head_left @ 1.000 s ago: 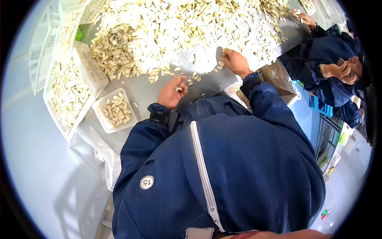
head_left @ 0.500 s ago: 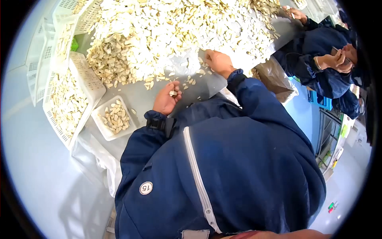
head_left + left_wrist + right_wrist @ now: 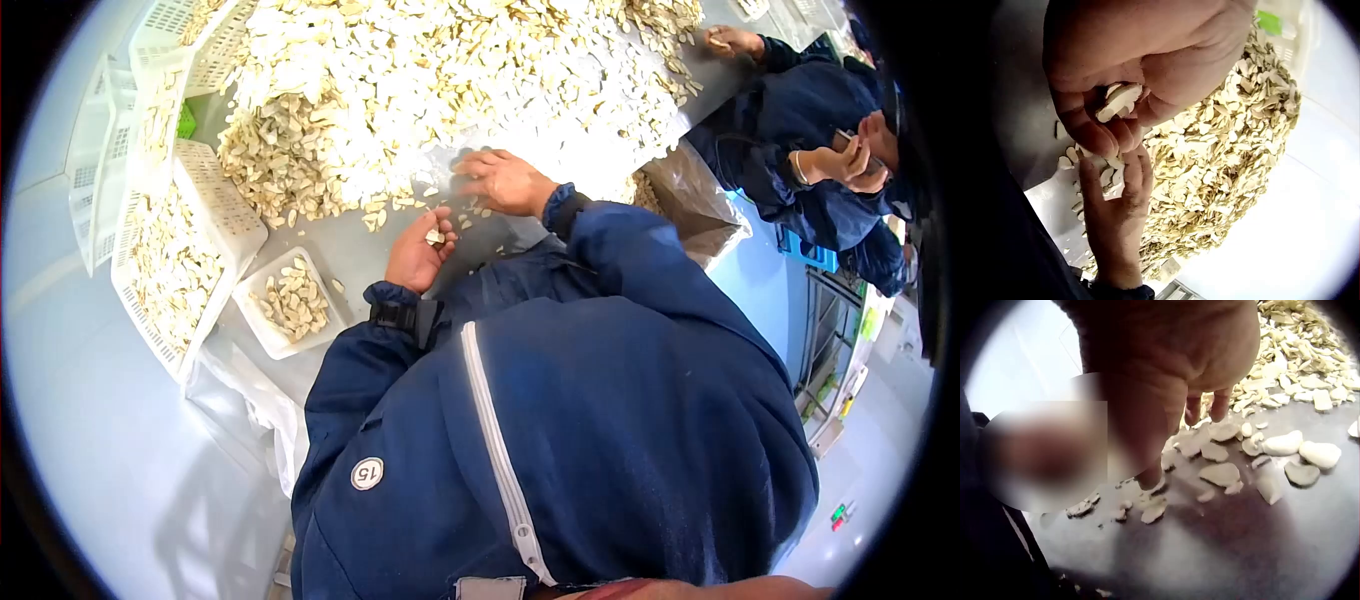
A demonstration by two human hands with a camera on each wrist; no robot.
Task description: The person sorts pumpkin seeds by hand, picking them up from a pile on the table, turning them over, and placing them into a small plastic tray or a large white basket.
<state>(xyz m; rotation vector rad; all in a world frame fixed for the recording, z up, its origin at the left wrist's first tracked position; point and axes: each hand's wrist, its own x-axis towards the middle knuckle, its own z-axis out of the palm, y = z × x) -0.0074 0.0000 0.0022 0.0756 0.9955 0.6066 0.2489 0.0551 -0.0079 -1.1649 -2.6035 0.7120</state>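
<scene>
Another person in a dark blue jacket (image 3: 785, 125) is at the upper right. A bright blue plastic crate (image 3: 810, 254) is at the right. A small red and green thing (image 3: 839, 516) lies on the pale floor (image 3: 880, 475), lower right.

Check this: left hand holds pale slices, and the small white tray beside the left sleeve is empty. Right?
Not quite: the small white tray isn't empty; the head view shows a heap of slices in it. The left hand does hold pale slices.
</scene>
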